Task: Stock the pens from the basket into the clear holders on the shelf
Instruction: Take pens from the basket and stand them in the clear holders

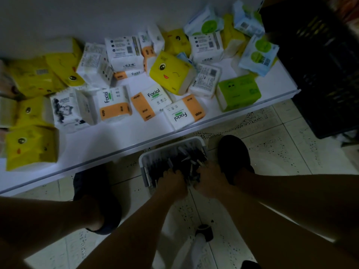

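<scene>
White basket (153,155) on floor (281,162) was full of dark pens (186,158), left hand (172,181) and right hand (208,181) were dug in, fingers curled round bunches

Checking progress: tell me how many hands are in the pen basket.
2. The left hand and the right hand, side by side at the near end of the basket, fingers down among the pens.
</scene>
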The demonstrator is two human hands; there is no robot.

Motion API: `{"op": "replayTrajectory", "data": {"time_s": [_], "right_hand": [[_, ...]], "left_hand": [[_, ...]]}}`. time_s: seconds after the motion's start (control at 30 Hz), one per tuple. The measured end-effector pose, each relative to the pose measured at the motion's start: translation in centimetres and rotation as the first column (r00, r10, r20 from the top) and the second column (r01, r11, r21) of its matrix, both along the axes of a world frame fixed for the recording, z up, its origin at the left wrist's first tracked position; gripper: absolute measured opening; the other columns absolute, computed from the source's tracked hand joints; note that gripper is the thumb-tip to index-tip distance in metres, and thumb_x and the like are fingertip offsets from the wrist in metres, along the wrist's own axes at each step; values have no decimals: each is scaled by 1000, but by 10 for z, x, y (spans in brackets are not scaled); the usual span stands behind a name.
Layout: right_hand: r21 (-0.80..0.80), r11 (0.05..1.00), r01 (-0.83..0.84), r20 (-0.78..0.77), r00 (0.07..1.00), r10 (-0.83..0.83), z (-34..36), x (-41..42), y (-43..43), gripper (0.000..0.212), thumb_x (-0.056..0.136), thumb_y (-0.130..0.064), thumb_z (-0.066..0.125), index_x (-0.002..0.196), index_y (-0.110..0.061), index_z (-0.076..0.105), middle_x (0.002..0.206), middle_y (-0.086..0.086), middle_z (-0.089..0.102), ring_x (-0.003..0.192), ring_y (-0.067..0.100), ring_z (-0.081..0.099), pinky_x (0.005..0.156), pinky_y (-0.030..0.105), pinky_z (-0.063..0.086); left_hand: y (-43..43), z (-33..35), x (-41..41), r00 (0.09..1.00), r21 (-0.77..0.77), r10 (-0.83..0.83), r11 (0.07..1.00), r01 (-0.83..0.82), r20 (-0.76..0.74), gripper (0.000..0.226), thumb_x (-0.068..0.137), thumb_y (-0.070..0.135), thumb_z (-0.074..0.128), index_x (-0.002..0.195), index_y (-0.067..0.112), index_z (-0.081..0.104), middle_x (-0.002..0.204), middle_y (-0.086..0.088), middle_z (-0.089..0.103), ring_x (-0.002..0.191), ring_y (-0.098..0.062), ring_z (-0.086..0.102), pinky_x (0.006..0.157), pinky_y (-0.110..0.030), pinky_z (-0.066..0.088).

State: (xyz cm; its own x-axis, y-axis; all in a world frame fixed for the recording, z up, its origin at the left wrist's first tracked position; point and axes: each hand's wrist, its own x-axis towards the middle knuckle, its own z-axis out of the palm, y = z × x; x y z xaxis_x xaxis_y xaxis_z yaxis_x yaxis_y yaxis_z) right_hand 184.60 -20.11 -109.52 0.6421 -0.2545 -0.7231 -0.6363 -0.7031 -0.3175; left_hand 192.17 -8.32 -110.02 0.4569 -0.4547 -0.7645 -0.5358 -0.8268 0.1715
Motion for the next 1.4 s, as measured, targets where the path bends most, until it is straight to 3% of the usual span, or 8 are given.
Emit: {"op": "replayTrajectory", "data": {"time_s": [0.2,0.43,0.6,0.8,1.07,1.23,1.33,1.4], "right_hand": [[36,999,-10,8,1000,10,-6,-1,-6,46,92,-33,56,133,-15,51,149,12,32,135,35,31,111,41,33],[11,999,-37,4,999,37,-8,9,-16,54,94,-33,55,144,-18,40,149,10,34,137,32,30,114,40,28],[-63,998,18,10,1000,-18,-6,16,-15,32,92,-22,53,121,-10,60,122,13,54,117,36,50,94,38,45],[-153,987,-46,11,999,48,5,17,-13,19,93,-13,51,105,-5,64,103,12,63,98,30,61,72,31,45],[25,998,-53,-74,996,55,1,16,-11,27,97,-19,48,113,-4,63,109,16,62,96,30,57,84,33,47],[-70,996,49,42,998,-46,13,20,-13,28,96,-24,50,80,-5,62,65,3,49,70,25,53,55,25,37],[-122,975,185,177,971,-162,27,22,-11,33,93,-38,60,76,-10,57,72,6,56,68,25,57,55,26,39],[-90,928,361,243,912,-332,39,22,-14,26,87,-34,68,86,-10,57,80,6,58,78,27,60,62,28,41]], "left_hand": [[-7,0,-5,997,99,-78,992,77,8,62,88,29,56,142,7,33,139,-20,32,126,-37,34,99,-44,40],[3,5,1,951,-170,305,941,-293,48,25,90,23,59,111,9,60,97,-8,65,85,-23,63,73,-35,57],[16,19,9,774,-242,620,737,-631,-129,21,86,20,65,97,3,62,78,-6,63,69,-19,61,56,-26,50],[16,45,11,543,-98,751,550,-829,-376,17,95,6,48,106,-1,58,81,-11,56,63,-17,50,44,-21,39],[25,83,12,261,-47,724,301,-952,-639,28,94,-8,34,96,5,59,78,-10,57,62,-16,52,50,-23,47],[31,84,17,189,-86,746,175,-981,-639,24,101,11,37,91,7,58,76,-12,58,71,-23,56,69,-34,49],[32,87,16,271,-174,732,208,-963,-624,31,104,28,37,115,6,55,106,-29,56,103,-37,59,93,-47,50],[34,91,14,374,-261,718,269,-927,-587,33,104,27,36,124,6,52,111,-29,55,103,-38,58,91,-49,51]]}}
